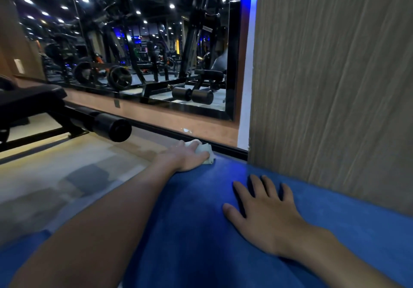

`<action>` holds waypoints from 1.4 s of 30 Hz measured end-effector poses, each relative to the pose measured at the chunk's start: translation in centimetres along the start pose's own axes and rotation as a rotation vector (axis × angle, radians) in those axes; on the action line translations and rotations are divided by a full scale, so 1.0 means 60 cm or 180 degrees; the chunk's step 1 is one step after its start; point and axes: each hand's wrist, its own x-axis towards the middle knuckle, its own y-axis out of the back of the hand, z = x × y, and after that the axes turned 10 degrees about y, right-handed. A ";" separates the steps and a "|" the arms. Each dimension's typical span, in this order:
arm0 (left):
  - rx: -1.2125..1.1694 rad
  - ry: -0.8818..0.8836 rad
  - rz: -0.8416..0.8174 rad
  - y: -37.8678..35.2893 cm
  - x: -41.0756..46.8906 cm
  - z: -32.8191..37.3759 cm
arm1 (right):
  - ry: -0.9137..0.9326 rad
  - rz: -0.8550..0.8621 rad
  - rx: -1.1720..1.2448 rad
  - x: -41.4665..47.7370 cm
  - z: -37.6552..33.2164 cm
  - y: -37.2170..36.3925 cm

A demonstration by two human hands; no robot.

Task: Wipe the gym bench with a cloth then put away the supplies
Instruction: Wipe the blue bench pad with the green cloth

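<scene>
A blue padded bench (201,216) runs from the lower edge of the view up to a wooden wall. At its far corner my left hand (187,157) is stretched out and closed on a bunched white cloth (205,150), which presses against the blue surface. My right hand (266,211) lies flat on the bench, palm down and fingers spread, with nothing in it.
A wood-grain wall panel (335,82) rises directly right of the bench. A large wall mirror (138,48) reflects gym machines. A black exercise bench with foam rollers (105,124) stands at the left on the pale floor (67,176).
</scene>
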 end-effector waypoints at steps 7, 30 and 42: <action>-0.0297 0.0177 0.0021 -0.004 -0.050 -0.090 | 0.0412 0.0297 0.0281 -0.010 -0.066 0.008; 0.0290 0.0484 0.0082 -0.010 -0.421 -0.184 | 0.0523 0.0040 0.0483 -0.201 -0.191 0.016; -0.1549 -0.0142 0.0414 0.040 -0.604 -0.091 | 0.0437 0.0506 0.2754 -0.275 -0.177 0.073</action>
